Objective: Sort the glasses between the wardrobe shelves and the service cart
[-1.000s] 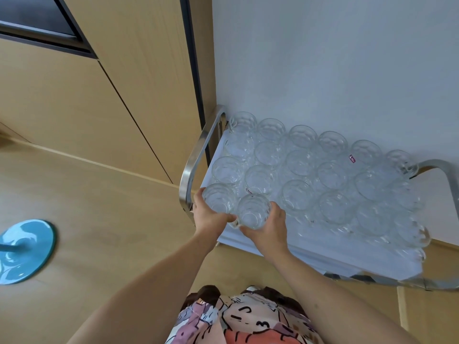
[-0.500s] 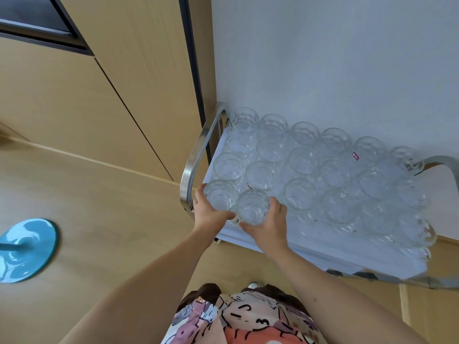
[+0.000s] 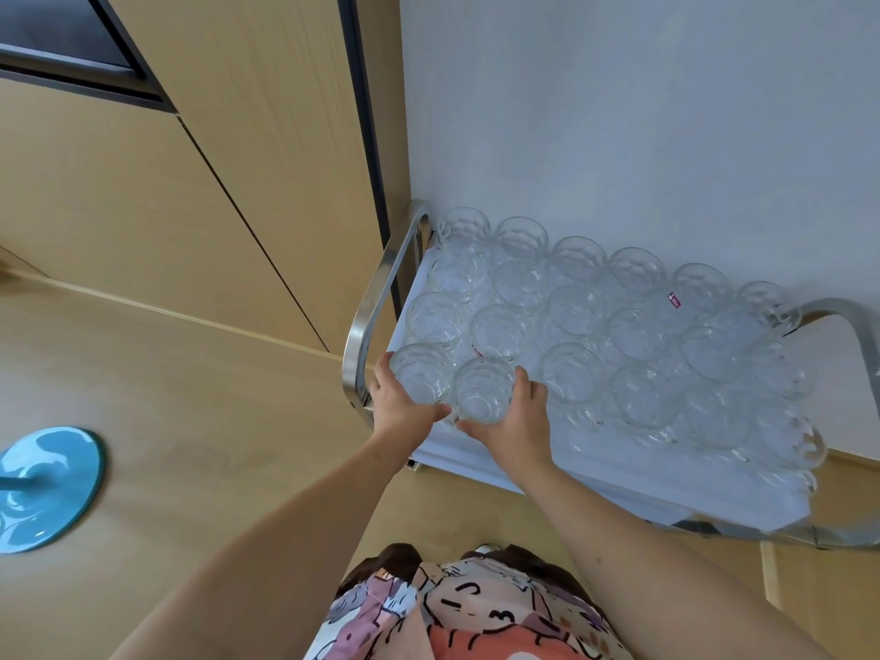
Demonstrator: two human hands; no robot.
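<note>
The service cart (image 3: 595, 483) stands against the wall, its white top crowded with several clear faceted glasses (image 3: 638, 326) in rows. At its near left corner my left hand (image 3: 397, 407) grips one glass (image 3: 421, 373) from the left side. Beside it my right hand (image 3: 516, 426) grips a second glass (image 3: 481, 390) from the right. The two held glasses touch each other, and whether they rest on the cart top or hang just above it is unclear.
The cart's curved metal handle (image 3: 369, 321) rises just left of my left hand, and another handle (image 3: 847, 316) at the far right. Wooden wardrobe panels (image 3: 200, 183) fill the left. A blue round base (image 3: 43, 488) lies on the floor at the left.
Both hands with their two glasses have shifted slightly forward over the cart's near left corner. The grip on each glass is the same.
</note>
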